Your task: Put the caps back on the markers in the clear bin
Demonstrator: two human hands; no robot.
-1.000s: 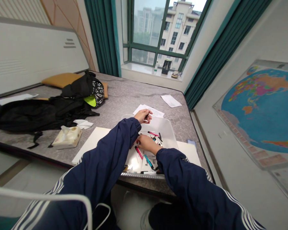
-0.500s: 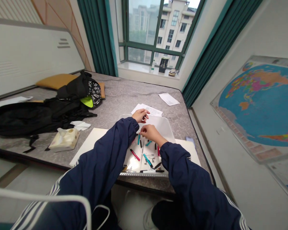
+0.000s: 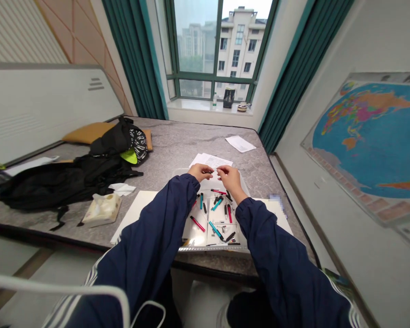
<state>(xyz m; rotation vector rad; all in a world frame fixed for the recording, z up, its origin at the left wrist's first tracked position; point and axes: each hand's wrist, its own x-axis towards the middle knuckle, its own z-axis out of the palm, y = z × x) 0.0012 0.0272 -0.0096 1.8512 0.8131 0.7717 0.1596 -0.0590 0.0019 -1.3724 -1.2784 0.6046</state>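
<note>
My left hand (image 3: 201,172) and my right hand (image 3: 230,178) are raised over the far part of a clear plastic tray (image 3: 244,184), fingertips close to each other. The fingers of both hands are pinched, and a small dark piece shows at the left fingertips. What the right fingers hold is too small to make out. Below them in the tray lie a red pen part (image 3: 197,223), a teal pen part (image 3: 216,230), a black cap (image 3: 230,237) and several other red, teal and black parts, with tiny metal bits among them.
White papers (image 3: 211,160) lie beyond the tray, and another sheet (image 3: 240,144) farther back right. To the left are a tissue pack (image 3: 102,210) and a black backpack (image 3: 68,177). A white cable or bar (image 3: 54,286) crosses the lower left.
My right hand has risen from low over the pen parts to beside my left hand. The white pen at the tray's near edge no longer shows there. The view has shifted slightly.
</note>
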